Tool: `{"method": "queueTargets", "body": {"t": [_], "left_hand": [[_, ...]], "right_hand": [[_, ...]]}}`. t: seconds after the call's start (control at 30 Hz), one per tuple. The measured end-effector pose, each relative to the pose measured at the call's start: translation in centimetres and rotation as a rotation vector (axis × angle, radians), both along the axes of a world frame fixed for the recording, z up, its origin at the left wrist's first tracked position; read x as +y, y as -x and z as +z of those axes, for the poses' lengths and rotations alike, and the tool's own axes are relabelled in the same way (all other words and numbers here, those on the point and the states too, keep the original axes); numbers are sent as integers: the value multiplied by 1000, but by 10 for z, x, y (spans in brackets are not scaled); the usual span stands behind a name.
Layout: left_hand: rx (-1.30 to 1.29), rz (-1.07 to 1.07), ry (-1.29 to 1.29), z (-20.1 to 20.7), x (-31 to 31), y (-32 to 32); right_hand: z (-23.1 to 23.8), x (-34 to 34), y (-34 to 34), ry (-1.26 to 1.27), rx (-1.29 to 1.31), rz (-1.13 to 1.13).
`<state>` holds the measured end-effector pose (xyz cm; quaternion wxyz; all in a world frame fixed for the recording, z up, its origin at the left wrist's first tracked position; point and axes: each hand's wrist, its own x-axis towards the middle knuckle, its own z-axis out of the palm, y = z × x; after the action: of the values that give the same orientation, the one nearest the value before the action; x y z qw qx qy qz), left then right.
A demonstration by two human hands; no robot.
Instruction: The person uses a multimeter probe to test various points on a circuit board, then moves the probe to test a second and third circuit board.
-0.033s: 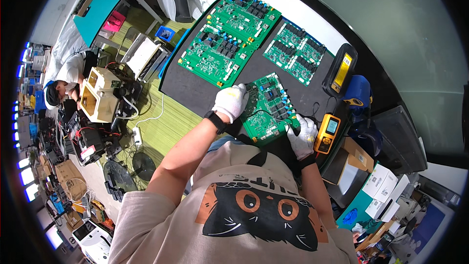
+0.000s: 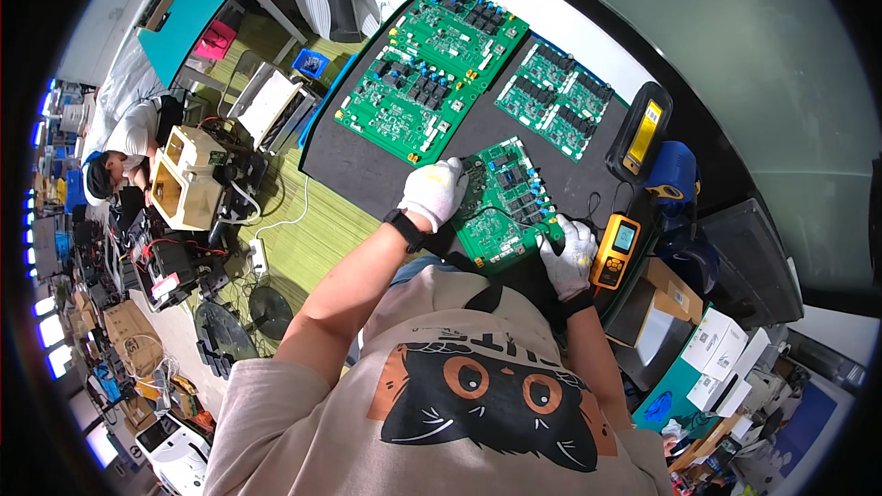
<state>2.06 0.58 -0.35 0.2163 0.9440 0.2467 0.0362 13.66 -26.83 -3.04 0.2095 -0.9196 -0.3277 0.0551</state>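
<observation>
A green circuit board (image 2: 503,237) with black relays and blue parts lies before me on the dark table, slightly turned. My left hand (image 2: 435,191), in a white glove, is closed at the board's left edge; its fingertips are partly hidden. At the lower right corner my right hand (image 2: 570,255), also gloved, grips the board with thumb and fingers. A thin black cable (image 2: 496,211) loops across the board's face. Just right of my right hand sits a yellow-orange handheld meter (image 2: 617,251) with a lit display.
Larger green boards (image 2: 390,103) lie at the far left of the table (image 2: 344,165). A panel of smaller boards (image 2: 556,96) lies at the back. A black and yellow device (image 2: 638,133) and a blue tool (image 2: 675,172) stand at right. Another person (image 2: 133,142) works at far left.
</observation>
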Motion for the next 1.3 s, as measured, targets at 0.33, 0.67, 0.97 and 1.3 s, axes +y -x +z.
{"method": "queueTargets", "body": {"t": [0.33, 0.67, 0.97, 1.3], "left_hand": [[-182, 285, 465, 2, -1, 47], [-218, 352, 575, -13, 8, 59], [-197, 431, 1037, -8, 21, 60], [-446, 535, 1127, -17, 19, 67]], "right_hand": [[3, 0, 0, 5, 40, 8], [3, 0, 0, 1, 30, 1], [3, 2, 2, -35, 1, 8], [12, -2, 0, 36, -9, 78]]}}
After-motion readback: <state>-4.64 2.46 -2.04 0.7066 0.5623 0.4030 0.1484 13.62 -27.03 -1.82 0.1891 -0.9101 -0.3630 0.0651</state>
